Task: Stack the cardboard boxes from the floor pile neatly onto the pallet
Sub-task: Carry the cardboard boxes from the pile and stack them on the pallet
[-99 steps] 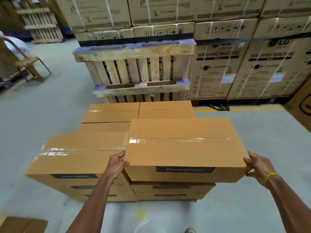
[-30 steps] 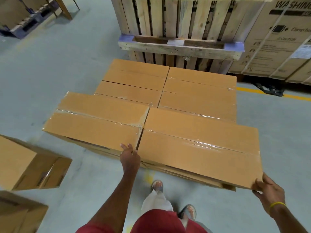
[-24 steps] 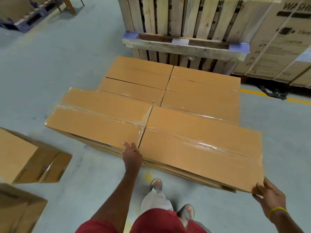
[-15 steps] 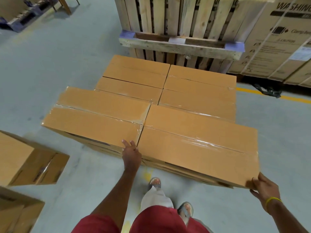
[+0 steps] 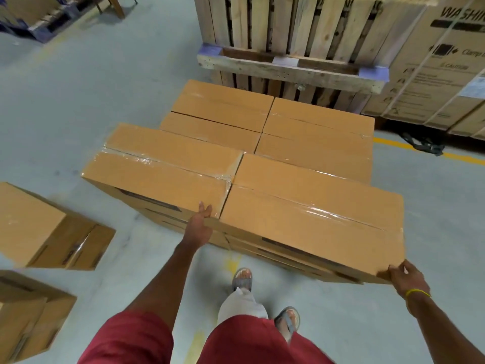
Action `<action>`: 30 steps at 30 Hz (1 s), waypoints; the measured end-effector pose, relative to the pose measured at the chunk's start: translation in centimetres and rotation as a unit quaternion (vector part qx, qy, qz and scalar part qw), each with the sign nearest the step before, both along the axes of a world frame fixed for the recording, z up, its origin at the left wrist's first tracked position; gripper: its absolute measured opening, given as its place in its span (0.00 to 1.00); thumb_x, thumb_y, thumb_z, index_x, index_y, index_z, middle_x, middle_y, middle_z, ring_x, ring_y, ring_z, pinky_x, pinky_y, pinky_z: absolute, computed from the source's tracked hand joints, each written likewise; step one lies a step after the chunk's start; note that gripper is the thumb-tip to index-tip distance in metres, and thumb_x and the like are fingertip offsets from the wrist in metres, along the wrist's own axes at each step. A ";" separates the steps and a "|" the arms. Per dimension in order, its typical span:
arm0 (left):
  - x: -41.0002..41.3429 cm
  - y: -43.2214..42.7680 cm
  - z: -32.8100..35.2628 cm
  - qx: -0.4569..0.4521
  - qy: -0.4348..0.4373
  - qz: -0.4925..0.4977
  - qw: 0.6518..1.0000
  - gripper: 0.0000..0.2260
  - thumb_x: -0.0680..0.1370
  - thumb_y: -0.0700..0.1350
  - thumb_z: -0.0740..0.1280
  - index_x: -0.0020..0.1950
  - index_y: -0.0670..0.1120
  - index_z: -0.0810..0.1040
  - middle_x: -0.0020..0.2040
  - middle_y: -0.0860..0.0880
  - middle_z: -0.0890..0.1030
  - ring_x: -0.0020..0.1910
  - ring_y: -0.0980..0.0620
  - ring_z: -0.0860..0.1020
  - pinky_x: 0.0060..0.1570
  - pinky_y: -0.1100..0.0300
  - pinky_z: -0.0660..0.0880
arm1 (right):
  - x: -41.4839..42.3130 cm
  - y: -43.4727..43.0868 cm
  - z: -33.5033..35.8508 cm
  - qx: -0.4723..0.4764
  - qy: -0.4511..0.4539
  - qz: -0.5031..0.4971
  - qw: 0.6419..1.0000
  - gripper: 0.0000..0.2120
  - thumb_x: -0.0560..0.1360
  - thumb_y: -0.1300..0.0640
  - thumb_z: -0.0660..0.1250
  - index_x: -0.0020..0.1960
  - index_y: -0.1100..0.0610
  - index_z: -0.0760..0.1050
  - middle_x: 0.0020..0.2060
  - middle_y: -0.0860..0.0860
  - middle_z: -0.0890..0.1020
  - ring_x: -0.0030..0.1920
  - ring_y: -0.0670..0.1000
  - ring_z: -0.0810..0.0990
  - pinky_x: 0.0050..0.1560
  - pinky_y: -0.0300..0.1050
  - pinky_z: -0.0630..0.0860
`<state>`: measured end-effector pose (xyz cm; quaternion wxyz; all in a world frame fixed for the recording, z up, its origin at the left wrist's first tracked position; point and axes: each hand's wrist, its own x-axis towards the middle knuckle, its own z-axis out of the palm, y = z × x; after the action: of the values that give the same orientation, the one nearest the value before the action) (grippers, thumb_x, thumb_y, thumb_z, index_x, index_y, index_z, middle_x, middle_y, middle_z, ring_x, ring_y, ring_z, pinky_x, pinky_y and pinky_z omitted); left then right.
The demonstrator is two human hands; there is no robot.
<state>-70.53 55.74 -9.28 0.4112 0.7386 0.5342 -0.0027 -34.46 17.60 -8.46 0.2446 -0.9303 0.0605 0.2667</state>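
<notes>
Warehouse, concrete floor (image 5: 91,106), wooden pallets (image 5: 288,43), strapped appliance cartons (image 5: 433,69)

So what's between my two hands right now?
The near right box fills that stretch in the head view: left hand touches its near left corner, right hand holds its near right corner.

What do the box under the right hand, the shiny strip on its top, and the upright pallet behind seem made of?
Box: apparently cardboard, brown and matte, with a flap seam along the top. Strip: probably clear plastic tape, since it glares and wrinkles. Upright pallet: rough bare wood; grain and knots show on the slats.
</notes>
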 end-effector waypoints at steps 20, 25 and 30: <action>-1.6 -3.7 2.0 -0.007 -0.099 0.232 0.968 0.26 0.81 0.39 0.71 0.77 0.36 0.70 0.73 0.39 0.76 0.71 0.41 0.76 0.69 0.51 0.73 | -2.9 -2.5 -3.4 0.068 0.063 -0.167 0.982 0.33 0.64 0.34 0.66 0.56 0.59 0.76 0.51 0.62 0.82 0.53 0.66 0.82 0.59 0.62 0.78; -2.2 -4.9 2.6 -0.063 -0.121 0.230 0.964 0.19 0.74 0.47 0.71 0.61 0.38 0.83 0.52 0.41 0.86 0.54 0.40 0.84 0.56 0.49 0.80 | -4.8 -1.4 -5.2 0.110 0.089 -0.211 0.967 0.41 0.60 0.30 0.65 0.61 0.59 0.75 0.53 0.61 0.82 0.53 0.64 0.82 0.58 0.61 0.79; -5.4 -8.3 2.5 -0.096 -0.113 0.200 0.968 0.08 0.71 0.48 0.71 0.47 0.48 0.85 0.42 0.49 0.86 0.45 0.45 0.84 0.47 0.53 0.79 | -11.3 2.2 -3.6 0.084 0.148 -0.123 0.978 0.53 0.69 0.19 0.39 0.63 0.61 0.76 0.52 0.64 0.81 0.55 0.67 0.81 0.59 0.66 0.77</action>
<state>-75.92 47.47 -6.73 0.5302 0.5693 0.6182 0.1123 -45.77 19.83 -12.05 0.3410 -0.8420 0.1873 0.3737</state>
